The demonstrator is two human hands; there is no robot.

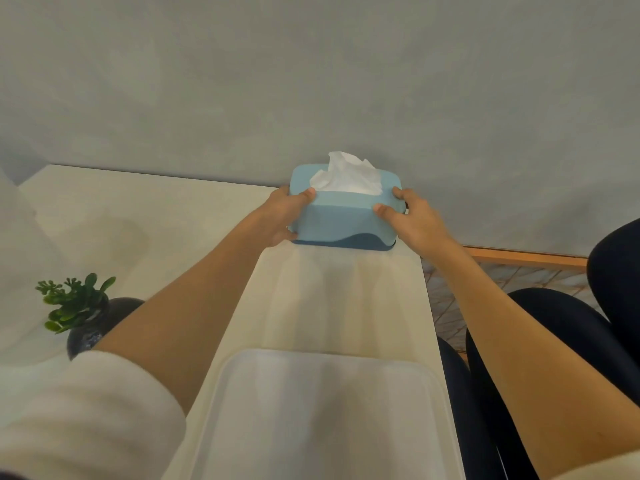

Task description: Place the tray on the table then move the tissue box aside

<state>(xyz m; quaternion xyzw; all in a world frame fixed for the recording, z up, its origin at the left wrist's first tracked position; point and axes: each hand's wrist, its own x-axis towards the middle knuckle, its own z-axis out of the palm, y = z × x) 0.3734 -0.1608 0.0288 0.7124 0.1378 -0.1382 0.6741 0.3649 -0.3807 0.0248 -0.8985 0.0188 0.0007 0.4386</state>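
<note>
A light blue tissue box (341, 218) with a darker blue base and a white tissue sticking out of its top stands at the far end of the cream table (332, 289), close to the grey wall. My left hand (287, 213) grips its left end and my right hand (412, 220) grips its right end. A white tray (322, 410) lies flat on the table near me, between my forearms.
A small green plant in a dark round pot (83, 313) stands on the table at the left, beside my left forearm. The table's right edge drops to a patterned floor (502, 282). Black chair parts (588, 323) sit at the right.
</note>
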